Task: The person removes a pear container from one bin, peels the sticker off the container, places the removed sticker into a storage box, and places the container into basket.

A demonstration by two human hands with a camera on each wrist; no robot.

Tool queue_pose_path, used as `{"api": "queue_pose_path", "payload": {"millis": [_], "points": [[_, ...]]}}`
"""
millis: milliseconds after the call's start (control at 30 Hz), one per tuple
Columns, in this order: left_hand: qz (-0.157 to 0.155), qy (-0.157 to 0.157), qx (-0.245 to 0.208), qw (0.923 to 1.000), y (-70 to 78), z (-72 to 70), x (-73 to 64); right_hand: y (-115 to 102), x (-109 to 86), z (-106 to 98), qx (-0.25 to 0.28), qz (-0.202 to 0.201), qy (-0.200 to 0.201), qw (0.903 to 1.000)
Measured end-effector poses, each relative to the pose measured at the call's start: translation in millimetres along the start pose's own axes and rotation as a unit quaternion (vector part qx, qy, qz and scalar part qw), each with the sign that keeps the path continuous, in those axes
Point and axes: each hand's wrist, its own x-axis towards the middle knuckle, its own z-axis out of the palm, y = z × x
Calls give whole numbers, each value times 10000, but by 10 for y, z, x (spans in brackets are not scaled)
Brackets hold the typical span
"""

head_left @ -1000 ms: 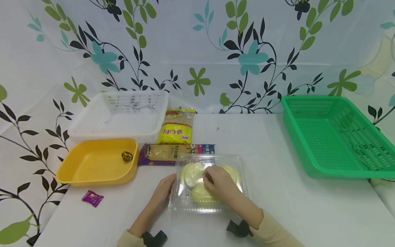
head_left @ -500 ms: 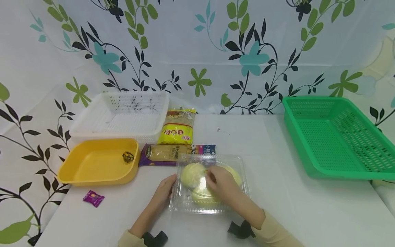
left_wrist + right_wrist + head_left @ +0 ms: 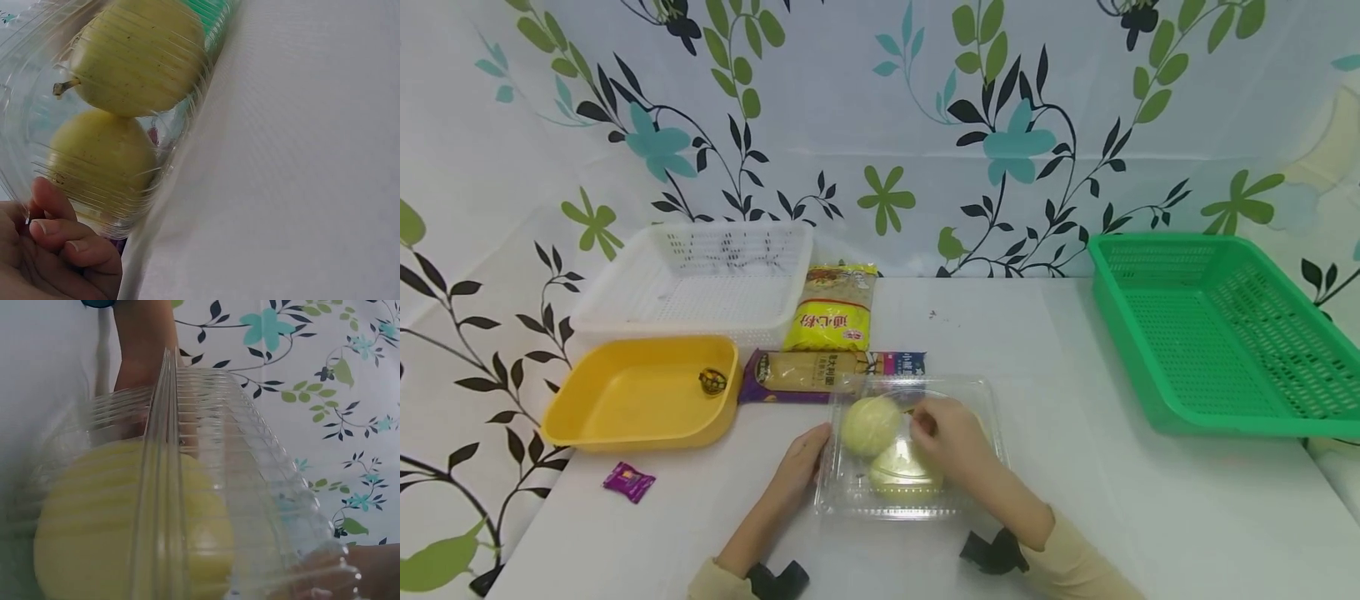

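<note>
A clear plastic clamshell box with pale yellow-green pears lies in front of me. In the head view one pear is at the left, another is lower down, and my right hand largely covers the right side. My left hand holds the box's left edge; its curled fingers show at the box corner in the left wrist view. Over the lid is my right hand, fingers bent and fingertips close together at the plastic. Whether they pinch anything I cannot tell. In the left wrist view a pear shows its stem.
Behind the box lies a long pasta packet, with a yellow bag beyond. A yellow basin and a white basket stand left, a green basket right. A purple wrapped sweet lies front left.
My right hand has shifted slightly right across the lid, uncovering more of the left and lower pears. The glare on the lid has moved. My left hand stays at the box's edge.
</note>
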Motion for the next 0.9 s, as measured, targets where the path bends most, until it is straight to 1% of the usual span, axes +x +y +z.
{"api": "queue_pose_path", "payload": {"millis": [100, 167, 300, 400, 533, 633, 800, 900], "points": [[-16, 84, 30, 10000, -9, -3, 2, -3, 2, -37, 195, 184, -146, 9995], [31, 84, 68, 9999, -20, -12, 7, 1, 6, -57, 244, 276, -179, 9992], [84, 63, 79, 9999, -119, -60, 64, 16, 17, -94, 318, 426, -194, 9984], [108, 112, 75, 9999, -204, -92, 108, 20, 23, -124, 395, 513, -228, 9976], [233, 196, 118, 9995, -258, -96, 118, 30, 25, -154, 428, 575, -289, 9970], [294, 218, 101, 9993, -272, -91, 116, 50, 26, -170, 389, 584, -311, 9970], [346, 147, 68, 9993, -274, -90, 120, 84, 34, -205, 374, 597, -360, 9969], [397, 133, 174, 9990, -273, -99, 127, 94, 41, -235, 362, 658, -360, 9965]]}}
